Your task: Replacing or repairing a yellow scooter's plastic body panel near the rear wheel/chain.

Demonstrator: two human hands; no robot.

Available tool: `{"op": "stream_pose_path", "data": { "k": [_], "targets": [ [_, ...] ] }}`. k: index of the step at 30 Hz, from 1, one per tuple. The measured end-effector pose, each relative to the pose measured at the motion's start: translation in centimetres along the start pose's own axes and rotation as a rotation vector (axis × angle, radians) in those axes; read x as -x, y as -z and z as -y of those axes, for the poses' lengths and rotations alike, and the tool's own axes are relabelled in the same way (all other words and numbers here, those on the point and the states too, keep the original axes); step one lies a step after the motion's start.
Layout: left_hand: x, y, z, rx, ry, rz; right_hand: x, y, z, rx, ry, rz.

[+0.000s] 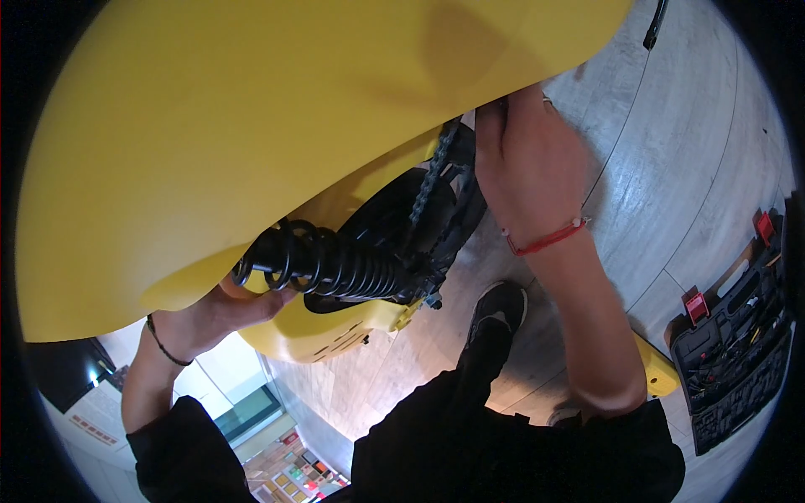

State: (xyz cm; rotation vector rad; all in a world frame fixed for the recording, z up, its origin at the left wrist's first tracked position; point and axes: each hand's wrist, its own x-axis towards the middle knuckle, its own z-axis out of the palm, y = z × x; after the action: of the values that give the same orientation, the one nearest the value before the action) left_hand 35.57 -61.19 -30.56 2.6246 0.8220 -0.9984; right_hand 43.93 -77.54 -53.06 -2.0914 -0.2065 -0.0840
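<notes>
Both hands work in at the lower edge of a yellow body panel [251, 151], with a black coil spring [323, 264] showing between them.
The spring slants out from under the middle of that edge, above a smaller slotted yellow cover [310, 335]. The left hand [216, 317] is at the spring's left end, thumb along its underside; its other fingers are mostly hidden, so I cannot tell whether it grips. The right hand [537, 172] is bent in toward the edge's right end, beside a dark chain [432, 176]; its fingertips are covered, and I cannot tell what it holds. An open black tool case [729, 352] lies on the floor [671, 151] to the right.
</notes>
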Motion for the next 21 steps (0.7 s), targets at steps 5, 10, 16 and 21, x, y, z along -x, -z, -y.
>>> {"op": "stream_pose_path", "data": {
  "k": [5,10,16,21],
  "targets": [
    [-0.3,-0.2,-0.1,-0.016,-0.029,-0.004,0.4,-0.4,-0.3,0.022,0.005,-0.01],
    [-0.1,0.0,0.7,-0.077,-0.053,-0.007,0.5,-0.5,-0.3,0.018,0.01,-0.012],
    [-0.2,-0.2,1.0,-0.113,-0.146,-0.061,0.3,-0.2,-0.1,0.051,-0.017,0.027],
    [-0.2,-0.3,0.9,-0.081,-0.115,-0.067,0.4,-0.4,-0.2,-0.006,-0.005,-0.013]
  ]
}}
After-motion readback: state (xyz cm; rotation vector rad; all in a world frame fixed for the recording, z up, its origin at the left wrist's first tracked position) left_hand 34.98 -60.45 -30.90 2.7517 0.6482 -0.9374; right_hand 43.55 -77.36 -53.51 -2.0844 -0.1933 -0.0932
